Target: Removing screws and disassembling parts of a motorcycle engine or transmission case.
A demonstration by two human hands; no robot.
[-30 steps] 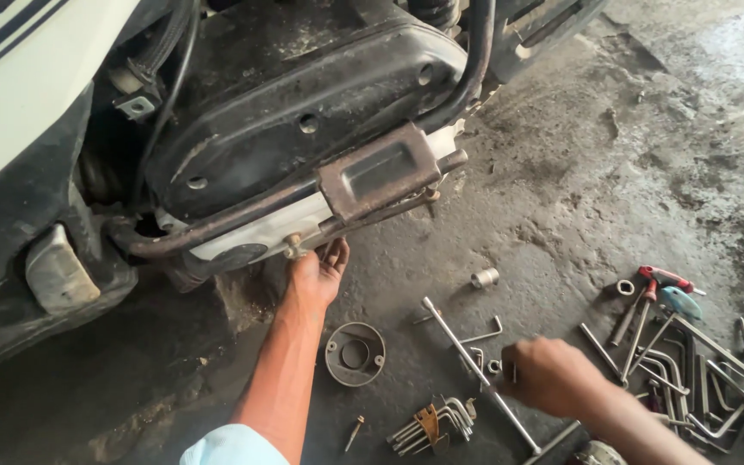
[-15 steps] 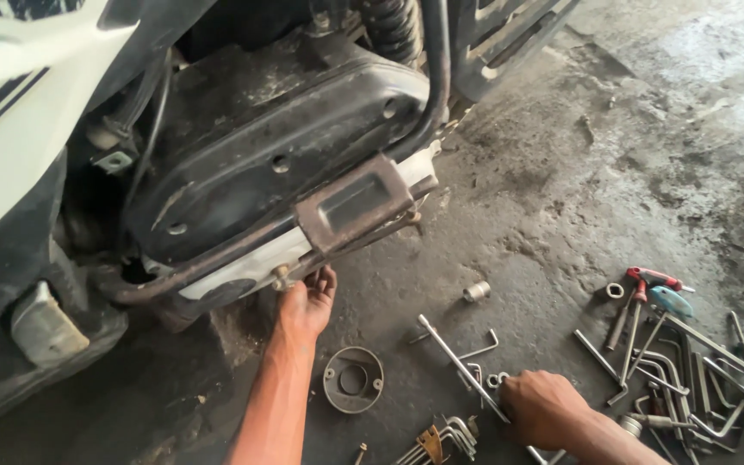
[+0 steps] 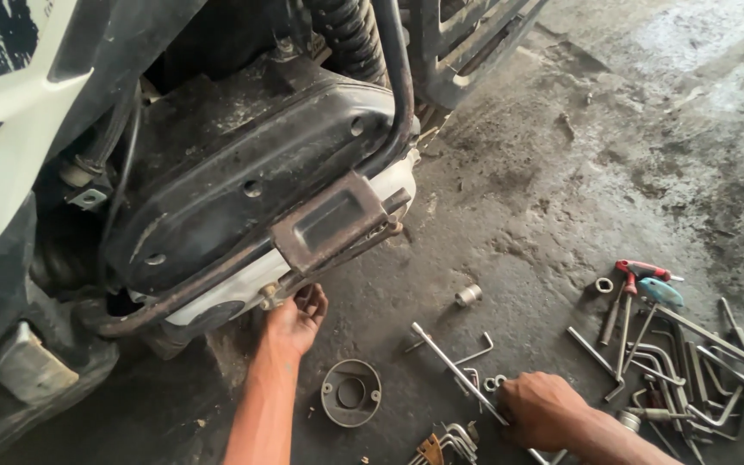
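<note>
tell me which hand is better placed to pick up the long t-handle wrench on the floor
Right. The right hand already rests on the wrench, while the left hand is up at the scooter's underside.

the scooter (image 3: 217,198) stands at left on the floor (image 3: 579,172). a round cover (image 3: 350,393) lies on the floor below it, a socket (image 3: 468,295) to its upper right, a t-wrench (image 3: 458,372) between them, and tools (image 3: 691,353) piled far right.

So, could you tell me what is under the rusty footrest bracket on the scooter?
The left hand reaches up beneath the rusty footrest bracket, fingers at a small fastener. Below lies bare concrete floor. What the palm covers is hidden.
</note>
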